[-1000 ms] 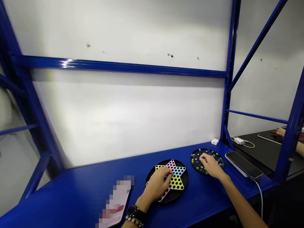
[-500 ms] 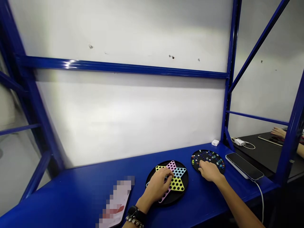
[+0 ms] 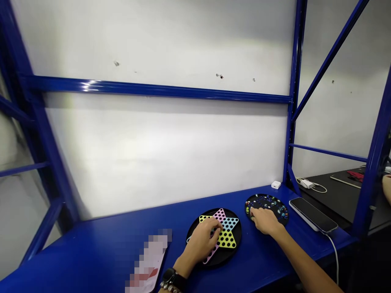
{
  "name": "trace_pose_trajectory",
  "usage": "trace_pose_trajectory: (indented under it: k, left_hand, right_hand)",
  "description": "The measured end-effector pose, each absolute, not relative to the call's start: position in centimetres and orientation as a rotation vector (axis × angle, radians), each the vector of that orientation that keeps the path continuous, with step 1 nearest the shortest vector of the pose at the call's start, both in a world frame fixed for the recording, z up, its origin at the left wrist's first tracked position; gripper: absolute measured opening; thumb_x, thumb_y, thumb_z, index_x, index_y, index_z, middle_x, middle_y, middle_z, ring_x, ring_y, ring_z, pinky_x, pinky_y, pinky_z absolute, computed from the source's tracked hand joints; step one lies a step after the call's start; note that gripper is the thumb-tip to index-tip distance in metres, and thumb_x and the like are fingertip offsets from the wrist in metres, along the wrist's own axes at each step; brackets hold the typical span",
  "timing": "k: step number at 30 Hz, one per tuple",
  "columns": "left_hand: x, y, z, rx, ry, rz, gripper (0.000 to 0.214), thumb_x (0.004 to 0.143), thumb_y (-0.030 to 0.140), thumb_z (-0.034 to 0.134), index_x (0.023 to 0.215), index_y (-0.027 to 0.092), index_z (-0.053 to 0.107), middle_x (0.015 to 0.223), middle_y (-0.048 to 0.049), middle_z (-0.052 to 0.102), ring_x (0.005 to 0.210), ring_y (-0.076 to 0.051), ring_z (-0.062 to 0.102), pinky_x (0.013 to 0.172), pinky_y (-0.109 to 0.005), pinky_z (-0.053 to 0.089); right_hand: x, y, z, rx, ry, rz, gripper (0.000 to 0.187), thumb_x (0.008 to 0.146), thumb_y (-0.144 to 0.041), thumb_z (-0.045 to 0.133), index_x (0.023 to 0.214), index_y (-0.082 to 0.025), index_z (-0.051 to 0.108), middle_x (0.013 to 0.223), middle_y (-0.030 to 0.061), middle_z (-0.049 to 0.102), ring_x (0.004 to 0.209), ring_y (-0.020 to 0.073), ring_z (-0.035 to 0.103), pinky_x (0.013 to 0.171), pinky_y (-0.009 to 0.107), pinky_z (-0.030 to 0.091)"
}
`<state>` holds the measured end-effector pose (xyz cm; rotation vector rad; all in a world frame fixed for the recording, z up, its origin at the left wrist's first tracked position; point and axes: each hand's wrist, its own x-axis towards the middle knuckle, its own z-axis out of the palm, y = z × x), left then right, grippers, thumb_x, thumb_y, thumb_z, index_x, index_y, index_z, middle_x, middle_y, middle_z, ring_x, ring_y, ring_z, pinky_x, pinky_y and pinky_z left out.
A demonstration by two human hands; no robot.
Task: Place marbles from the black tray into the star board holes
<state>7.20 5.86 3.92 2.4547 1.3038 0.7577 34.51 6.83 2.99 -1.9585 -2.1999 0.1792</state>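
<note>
My left hand (image 3: 203, 239) rests over a star-shaped Chinese checkers board (image 3: 227, 239) with pink, yellow and blue points full of black holes. Its fingers are curled and pressed together; anything in them is hidden. The board lies in a round black tray (image 3: 238, 236). To the right, a second round black tray (image 3: 282, 221) holds many small glass marbles (image 3: 281, 209) of mixed colours. My right hand (image 3: 265, 221) reaches down to that tray's left side, fingertips closed together among the marbles. Whether a marble is between them I cannot make out.
A blurred phone (image 3: 149, 264) lies left of my left wrist. Right of the marbles, a phone (image 3: 314, 213) sits on a white block with a cable (image 3: 337, 260). A white charger (image 3: 275, 185) stands behind. Blue posts (image 3: 293, 101) frame the blue table (image 3: 100, 248). Another person's arm (image 3: 387, 188) shows at right.
My right hand has shifted a little left over the marble tray. My left hand keeps its place on the board. The other person's hand has drawn back to the right.
</note>
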Motion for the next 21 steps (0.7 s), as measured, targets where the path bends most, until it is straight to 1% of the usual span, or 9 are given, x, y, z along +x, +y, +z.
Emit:
trace_pose_trajectory:
  k: [3,6,8,11,14,15,17,19,21]
  left_hand:
    - [7.2,5.8,4.0,2.448,1.321,0.761,0.024,0.093,0.026,0.045,0.088,0.024,0.068,0.097,-0.004,0.073,0.095,-0.022,0.065,0.088,-0.034,0.048]
    - [7.1,5.8,3.9,2.448,1.318,0.765,0.023,0.093,0.026,0.046,0.088,0.024,0.068,0.097,-0.0034,0.073,0.096,-0.022,0.066,0.089,-0.034,0.048]
    - [7.0,5.9,3.8,2.45,1.314,0.771,0.023,0.093,0.026,0.045,0.088,0.024,0.068,0.098,-0.0035,0.073,0.096,-0.022,0.066,0.089,-0.033,0.048]
    - [6.9,6.1,3.5,2.45,1.323,0.768,0.024,0.094,0.026,0.044,0.089,0.024,0.067,0.099,-0.0041,0.073,0.097,-0.022,0.066,0.09,-0.034,0.048]
    - [6.9,6.3,3.5,2.449,1.339,0.758,0.024,0.094,0.027,0.044,0.089,0.025,0.067,0.099,-0.0038,0.073,0.097,-0.023,0.066,0.09,-0.035,0.048]
    - [6.9,6.3,3.5,2.449,1.341,0.758,0.024,0.094,0.027,0.044,0.088,0.025,0.067,0.098,-0.0035,0.073,0.097,-0.023,0.066,0.09,-0.035,0.048]
    - [7.0,6.3,3.5,2.447,1.342,0.758,0.024,0.094,0.027,0.045,0.088,0.025,0.067,0.098,-0.0032,0.073,0.097,-0.022,0.066,0.089,-0.034,0.048]
    - [6.9,6.2,3.6,2.445,1.338,0.759,0.023,0.094,0.027,0.045,0.089,0.025,0.067,0.098,-0.0033,0.073,0.097,-0.022,0.066,0.09,-0.034,0.049]
    - [6.9,6.1,3.6,2.446,1.333,0.756,0.023,0.094,0.027,0.044,0.089,0.025,0.067,0.099,-0.0034,0.073,0.097,-0.022,0.066,0.089,-0.034,0.048]
  right_hand:
    - [36.8,8.6,2.8,-1.684,-1.766,0.471,0.011,0.092,-0.028,0.054,0.09,-0.021,0.062,0.084,0.0053,0.067,0.08,0.0217,0.063,0.07,0.031,0.043]
    - [40.2,10.0,3.5,-1.353,-1.287,0.789,0.02,0.094,-0.04,0.049,0.087,-0.022,0.055,0.061,-0.0057,0.045,0.048,0.0117,0.039,0.05,0.025,0.034]
    - [42.4,10.5,3.9,-1.118,-1.091,0.954,0.024,0.094,-0.046,0.048,0.089,-0.024,0.051,0.059,-0.0095,0.035,0.041,0.0085,0.023,0.042,0.023,0.025]
    - [44.7,11.0,3.8,-0.805,-0.85,1.127,0.028,0.091,-0.052,0.055,0.091,-0.024,0.049,0.06,-0.011,0.033,0.039,0.0061,0.016,0.037,0.021,0.021]
    - [45.6,11.9,3.2,-0.942,-0.816,1.029,0.032,0.092,-0.056,0.053,0.087,-0.024,0.049,0.057,-0.0105,0.035,0.037,0.0069,0.021,0.037,0.021,0.023]
    - [45.7,12.4,3.0,-1.127,-0.886,0.92,0.032,0.093,-0.055,0.049,0.086,-0.024,0.049,0.056,-0.0093,0.038,0.037,0.008,0.025,0.037,0.022,0.025]
    - [45.8,13.4,3.0,-1.59,-1.128,0.635,0.031,0.095,-0.05,0.044,0.086,-0.022,0.054,0.06,-0.0035,0.051,0.044,0.0121,0.045,0.043,0.024,0.036]
    - [45.7,14.2,3.1,-1.941,-1.371,0.397,0.026,0.095,-0.04,0.047,0.091,-0.02,0.062,0.077,0.0054,0.066,0.067,0.0197,0.065,0.059,0.028,0.047]
    - [45.4,14.8,3.3,-2.094,-1.507,0.321,0.018,0.09,-0.028,0.055,0.1,-0.017,0.066,0.1,0.0133,0.072,0.094,0.0286,0.07,0.077,0.035,0.05]
